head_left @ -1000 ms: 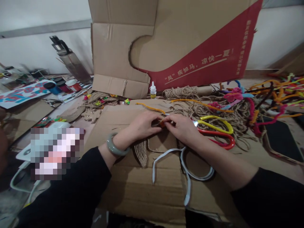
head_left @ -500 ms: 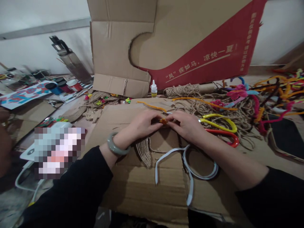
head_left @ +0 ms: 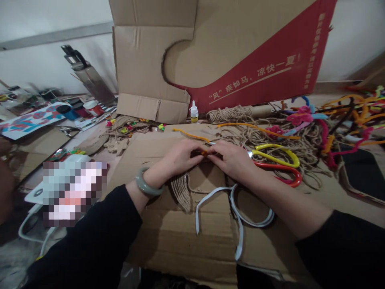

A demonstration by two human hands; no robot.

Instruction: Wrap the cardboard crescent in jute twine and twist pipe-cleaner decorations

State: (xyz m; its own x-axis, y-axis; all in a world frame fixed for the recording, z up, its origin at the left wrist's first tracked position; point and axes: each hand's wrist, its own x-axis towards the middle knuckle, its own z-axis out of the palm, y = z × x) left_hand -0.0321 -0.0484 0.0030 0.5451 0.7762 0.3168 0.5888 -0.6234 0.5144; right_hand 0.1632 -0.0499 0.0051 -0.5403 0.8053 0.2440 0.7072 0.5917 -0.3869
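My left hand and my right hand meet over the cardboard sheet, fingers pinched together on a small orange piece of pipe cleaner. Most of that piece is hidden by the fingertips. Just beyond them lies a longer orange pipe cleaner. Below my left hand is a curved panel of glued jute cord. A white flat strip loops on the cardboard under my right forearm. Scissors with a yellow and a red handle lie beside my right hand, their blades partly covered by it.
Upright cardboard with a red printed panel stands at the back, a small glue bottle before it. A jute roll and tangled pipe cleaners lie right. At left are a power bank, paint jars and a bottle.
Both hands stay in nearly the same place, fingertips slightly closer around the orange piece, of which less shows now. The scissors' handles sit almost unchanged. The view has shifted very slightly.
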